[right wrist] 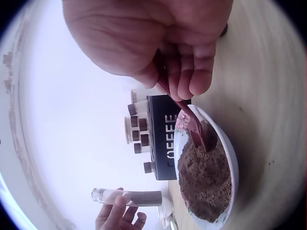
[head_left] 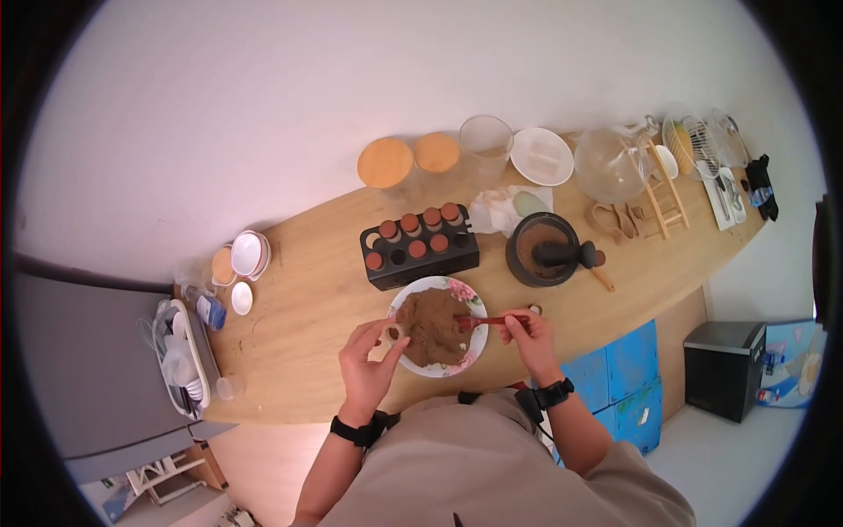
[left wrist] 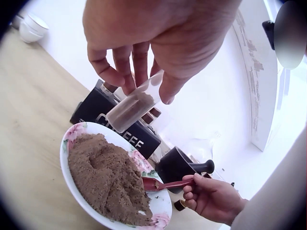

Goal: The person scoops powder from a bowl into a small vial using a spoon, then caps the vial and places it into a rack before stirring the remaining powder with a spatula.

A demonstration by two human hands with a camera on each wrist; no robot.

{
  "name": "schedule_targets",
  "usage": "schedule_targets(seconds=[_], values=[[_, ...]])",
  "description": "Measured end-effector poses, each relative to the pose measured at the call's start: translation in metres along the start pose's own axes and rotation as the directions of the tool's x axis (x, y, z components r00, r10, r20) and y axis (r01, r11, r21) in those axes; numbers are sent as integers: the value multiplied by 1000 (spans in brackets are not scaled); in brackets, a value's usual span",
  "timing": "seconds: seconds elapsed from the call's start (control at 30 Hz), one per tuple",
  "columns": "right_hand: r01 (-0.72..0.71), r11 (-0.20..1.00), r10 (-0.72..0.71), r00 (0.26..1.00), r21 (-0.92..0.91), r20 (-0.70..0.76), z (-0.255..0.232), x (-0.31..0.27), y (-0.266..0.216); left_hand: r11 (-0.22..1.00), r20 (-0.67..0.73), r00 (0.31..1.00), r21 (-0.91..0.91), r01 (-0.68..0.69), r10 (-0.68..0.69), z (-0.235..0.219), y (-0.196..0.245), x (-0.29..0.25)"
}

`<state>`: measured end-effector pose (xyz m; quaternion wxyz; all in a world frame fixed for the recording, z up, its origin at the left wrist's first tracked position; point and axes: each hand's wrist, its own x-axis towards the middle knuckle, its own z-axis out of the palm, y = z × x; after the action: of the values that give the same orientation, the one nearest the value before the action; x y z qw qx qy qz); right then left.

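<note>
My left hand (head_left: 365,367) pinches a clear glass tube (right wrist: 144,198) between thumb and fingers, at the near left edge of a flowered plate (head_left: 479,351). Brown powder fills part of the tube, as the left wrist view shows too. A heap of brown powder (left wrist: 103,177) covers most of the plate. From the right side, my right hand (head_left: 532,344) grips the handle of a small red scoop (left wrist: 169,184). The scoop's tip lies in the powder near the plate's right rim.
Behind the plate stands a black COFFEE rack (head_left: 421,268) with several brown-capped tubes and some vacant holes. A dark mortar (head_left: 546,279) with its pestle (head_left: 562,255) is to the right. Wooden-lidded jars (head_left: 385,165) line the wall; white bowls (head_left: 250,255) stand at left.
</note>
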<state>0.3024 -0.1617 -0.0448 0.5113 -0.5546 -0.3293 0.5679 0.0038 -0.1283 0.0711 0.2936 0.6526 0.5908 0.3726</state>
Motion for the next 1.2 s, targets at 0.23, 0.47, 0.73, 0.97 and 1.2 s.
schedule_targets(seconds=[0.23,0.47,0.73,0.97,1.2], values=[[-54,998,52,997,32,56,3,15,6,997,-65,996,59,58,-54,3,4,-13],[-53,997,48,994,50,101,0,15,2,994,-118,989,50,99,-92,1,4,-29],[-70,987,72,997,142,-7,-2,-3,-16,1000,4,1000,-20,17,-17,0,-9,-20],[-43,983,56,996,179,-72,4,-18,-35,978,184,966,68,-196,181,3,-24,-11],[52,985,-33,993,166,-117,18,-34,-66,923,337,904,188,-337,261,4,-24,5]])
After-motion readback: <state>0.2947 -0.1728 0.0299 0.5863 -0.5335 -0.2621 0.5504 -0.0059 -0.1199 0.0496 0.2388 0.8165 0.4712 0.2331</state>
